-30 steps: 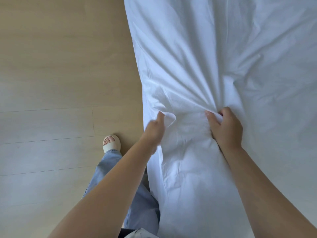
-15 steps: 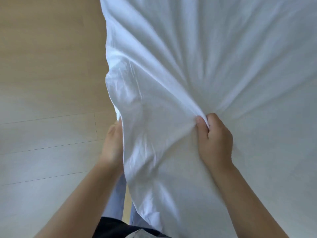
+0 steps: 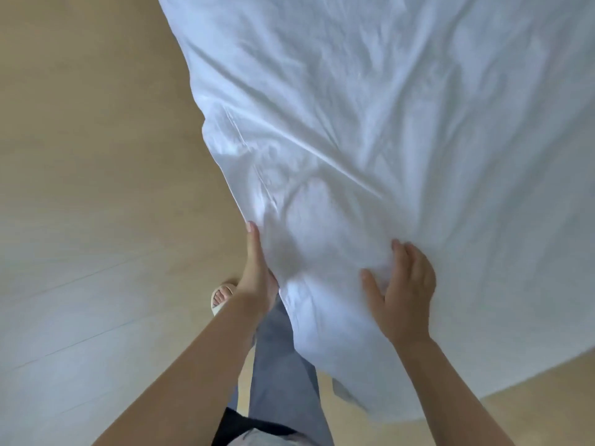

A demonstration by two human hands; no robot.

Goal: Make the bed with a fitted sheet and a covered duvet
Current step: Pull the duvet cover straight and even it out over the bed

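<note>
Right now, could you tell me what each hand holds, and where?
The right hand lies open on the sheet, holding nothing. The left hand touches the sheet's side edge; whether it has a grip cannot be told.

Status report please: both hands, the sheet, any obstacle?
Left hand at sheet edge, grip unclear. Right hand open, spread on sheet. Sheet wrinkled, hanging above floor. Leg beside its edge.

Tally: one white sheet (image 3: pixel 386 123). Two hands: left hand (image 3: pixel 257 275), right hand (image 3: pixel 402 294). Two bare forearms. One sandal (image 3: pixel 222 294) showing. One trouser leg (image 3: pixel 283 365) plain.
</note>
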